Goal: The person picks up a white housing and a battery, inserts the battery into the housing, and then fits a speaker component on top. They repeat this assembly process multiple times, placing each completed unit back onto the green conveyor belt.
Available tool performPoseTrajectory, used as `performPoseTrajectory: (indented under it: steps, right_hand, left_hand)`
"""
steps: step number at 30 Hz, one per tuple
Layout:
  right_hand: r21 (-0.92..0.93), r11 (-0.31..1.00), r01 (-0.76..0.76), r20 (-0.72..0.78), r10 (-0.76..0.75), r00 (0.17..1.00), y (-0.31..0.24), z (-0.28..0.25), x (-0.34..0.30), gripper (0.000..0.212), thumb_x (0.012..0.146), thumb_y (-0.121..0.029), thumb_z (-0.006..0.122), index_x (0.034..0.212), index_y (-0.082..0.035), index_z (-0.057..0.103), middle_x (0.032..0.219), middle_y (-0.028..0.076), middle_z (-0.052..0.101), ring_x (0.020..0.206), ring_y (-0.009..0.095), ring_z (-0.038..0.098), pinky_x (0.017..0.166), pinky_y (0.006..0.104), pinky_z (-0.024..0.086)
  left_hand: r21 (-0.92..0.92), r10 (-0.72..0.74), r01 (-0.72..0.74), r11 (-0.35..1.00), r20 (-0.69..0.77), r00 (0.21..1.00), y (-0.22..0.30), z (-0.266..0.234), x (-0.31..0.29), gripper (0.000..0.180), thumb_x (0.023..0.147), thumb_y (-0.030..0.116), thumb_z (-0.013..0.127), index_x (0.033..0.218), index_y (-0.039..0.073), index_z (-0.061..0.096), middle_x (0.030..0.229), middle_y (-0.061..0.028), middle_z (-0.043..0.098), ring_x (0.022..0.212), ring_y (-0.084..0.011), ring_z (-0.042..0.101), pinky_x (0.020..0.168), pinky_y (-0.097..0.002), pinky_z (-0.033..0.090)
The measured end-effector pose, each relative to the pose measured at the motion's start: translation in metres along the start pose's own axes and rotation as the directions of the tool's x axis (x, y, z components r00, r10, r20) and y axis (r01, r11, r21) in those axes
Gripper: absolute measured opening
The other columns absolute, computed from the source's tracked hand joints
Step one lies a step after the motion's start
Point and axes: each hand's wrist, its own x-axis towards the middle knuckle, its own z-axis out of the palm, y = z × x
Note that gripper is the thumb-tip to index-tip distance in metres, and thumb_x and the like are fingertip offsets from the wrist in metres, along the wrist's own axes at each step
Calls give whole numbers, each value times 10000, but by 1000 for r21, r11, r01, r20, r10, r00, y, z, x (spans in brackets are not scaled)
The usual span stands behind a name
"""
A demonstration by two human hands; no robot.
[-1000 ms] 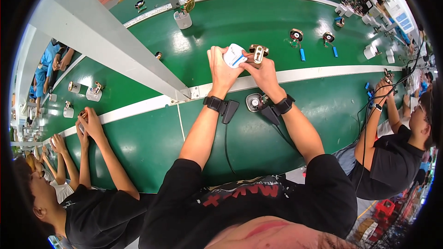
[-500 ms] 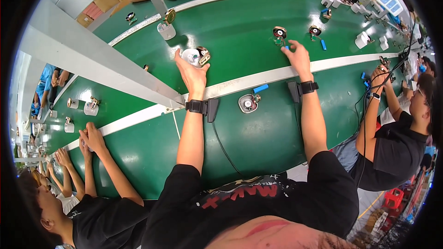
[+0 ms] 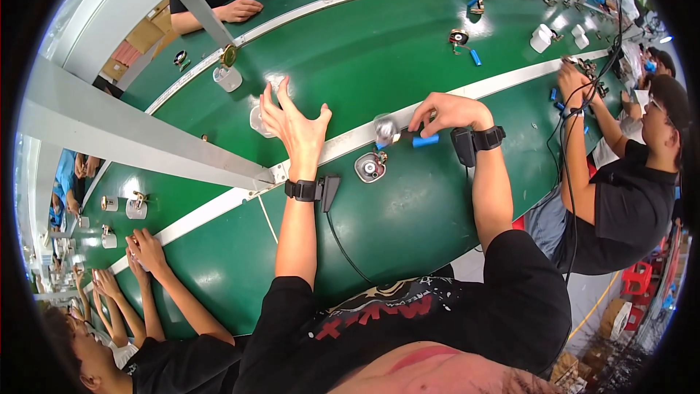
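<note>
My left hand is open with its fingers spread, beside a white plastic cup on the green bench; the hand hides part of this cup. My right hand is bent at the wrist, its curled fingers apart and seemingly empty. Just below its fingertips is a blue cylindrical battery. To the left of those fingertips, a round part smeared by motion is over the white rail. Closer to me lies a white housing with a round part inside, and a bit of blue shows above it.
A white rail crosses the bench, and a white post slants down to it at left. Another white cup and a round part with wires and battery lie beyond. Co-workers sit at both sides; cables hang at right.
My left hand has let go of the white cup, which now sits to its left. My right hand has drawn back toward me; a round part and battery have come to the rail. The view has shifted.
</note>
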Motion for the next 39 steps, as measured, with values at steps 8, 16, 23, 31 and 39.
performPoseTrajectory:
  steps: [8, 16, 23, 31, 39]
  right_hand:
    - [7, 951, -309, -777, 199, 597, 84, -30, 11, 333, 794, -199, 730, 1094, -59, 699, 961, 102, 717, 863, 207, 678, 810, 336, 525]
    - [-299, 812, -502, -926, -120, 359, 144, -34, 15, 402, 826, -286, 720, 1199, -159, 639, 1268, 112, 542, 980, 331, 619, 884, 448, 495]
    - [-137, 857, -497, -946, 35, 321, 131, -44, 24, 330, 836, -250, 696, 1154, -168, 663, 1182, 99, 586, 948, 340, 622, 843, 442, 507]
    - [162, 982, 92, -675, 42, 737, 121, -23, 2, 302, 821, -124, 646, 1098, -10, 677, 899, 57, 688, 847, 176, 629, 790, 324, 493]
    - [264, 932, 248, -113, -225, 968, 78, -13, -22, 329, 833, -101, 637, 1140, 14, 668, 1090, 100, 695, 900, 134, 620, 796, 257, 485]
  left_hand:
    - [-80, 60, -61, 995, -20, 998, -5, 12, -7, 633, 668, 139, 784, 1244, 98, 526, 1410, -215, 323, 1328, -422, 272, 1084, -545, 280]
    - [-238, 104, -71, 969, 127, 986, -8, 20, -12, 409, 711, 106, 749, 1099, 106, 622, 1321, -148, 468, 1267, -368, 382, 1054, -473, 349]
    - [-424, 78, 2, 906, 171, 982, -17, 27, -10, 247, 794, 42, 682, 1036, 59, 637, 1070, -100, 631, 1030, -245, 598, 908, -370, 480]
    - [-595, 15, 194, 780, 328, 945, -39, 34, -11, 165, 847, 2, 637, 1012, 2, 631, 946, -64, 686, 844, -137, 632, 808, -274, 512]
    - [-568, -15, 262, 780, 402, 916, -50, 48, -15, 179, 837, 35, 659, 1015, 36, 644, 924, -56, 697, 831, -141, 638, 775, -304, 510]
